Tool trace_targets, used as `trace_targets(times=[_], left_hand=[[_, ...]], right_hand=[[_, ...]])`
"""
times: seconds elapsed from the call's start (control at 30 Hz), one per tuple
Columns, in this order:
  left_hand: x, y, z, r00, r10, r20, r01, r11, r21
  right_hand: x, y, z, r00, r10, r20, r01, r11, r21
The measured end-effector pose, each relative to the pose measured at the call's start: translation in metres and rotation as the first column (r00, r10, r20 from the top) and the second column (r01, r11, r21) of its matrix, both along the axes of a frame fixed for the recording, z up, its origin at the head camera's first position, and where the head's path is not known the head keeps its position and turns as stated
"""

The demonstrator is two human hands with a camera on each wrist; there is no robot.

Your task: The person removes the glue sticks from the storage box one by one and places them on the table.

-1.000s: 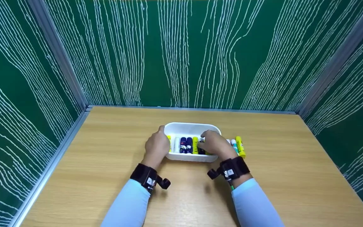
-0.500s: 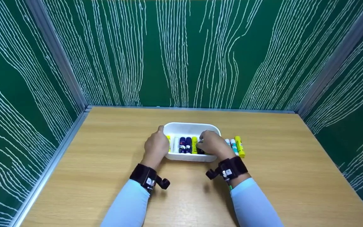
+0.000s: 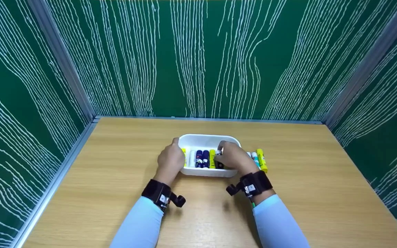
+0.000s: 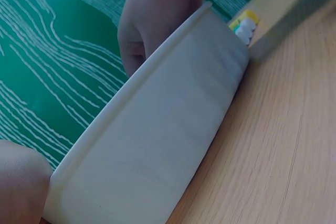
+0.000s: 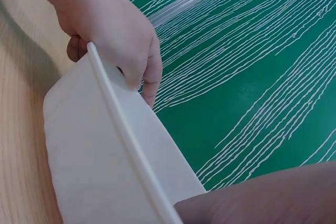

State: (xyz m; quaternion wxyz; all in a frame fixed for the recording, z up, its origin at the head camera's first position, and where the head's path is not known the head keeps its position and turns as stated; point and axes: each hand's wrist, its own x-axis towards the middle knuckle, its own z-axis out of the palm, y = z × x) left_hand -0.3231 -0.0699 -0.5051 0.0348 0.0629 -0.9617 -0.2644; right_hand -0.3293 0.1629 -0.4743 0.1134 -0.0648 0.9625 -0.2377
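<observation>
White, rounded rectangular plastic tray sits on the pale wood-grain table, toward its far edge, roughly midway between left and right edges. Left hand grips the tray's left end wall. Right hand reaches inside at the right end, fingers at a dark cylindrical tube; cannot tell whether they pinch it. Left of that tube: a slim yellow tube, then two dark blue tubes. Outside, near the right edge: a yellow cylindrical stick, a white-and-teal one beside it.
</observation>
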Motion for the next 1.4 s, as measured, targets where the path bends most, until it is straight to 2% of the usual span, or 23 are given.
trace_targets(times=[0.2,0.43,0.77,1.4], left_hand=[[0.0,0.0,0.0,1.0,-0.001,-0.003,0.001,1.0,-0.006],[-0.001,0.0,0.0,1.0,0.01,0.019,-0.01,1.0,-0.018],[0.001,-0.001,0.0,1.0,-0.001,0.0,0.001,1.0,-0.024],[0.0,-0.001,0.001,1.0,0.002,0.016,-0.002,1.0,-0.024]], right_hand=[[0.004,-0.001,0.009,0.998,-0.043,0.049,0.045,0.998,-0.046],[0.006,-0.001,0.015,0.996,-0.052,0.066,0.056,0.996,-0.065],[0.004,-0.001,0.011,0.998,0.068,-0.017,-0.069,0.991,-0.114],[0.003,-0.002,0.007,0.993,0.112,0.028,-0.108,0.988,-0.108]])
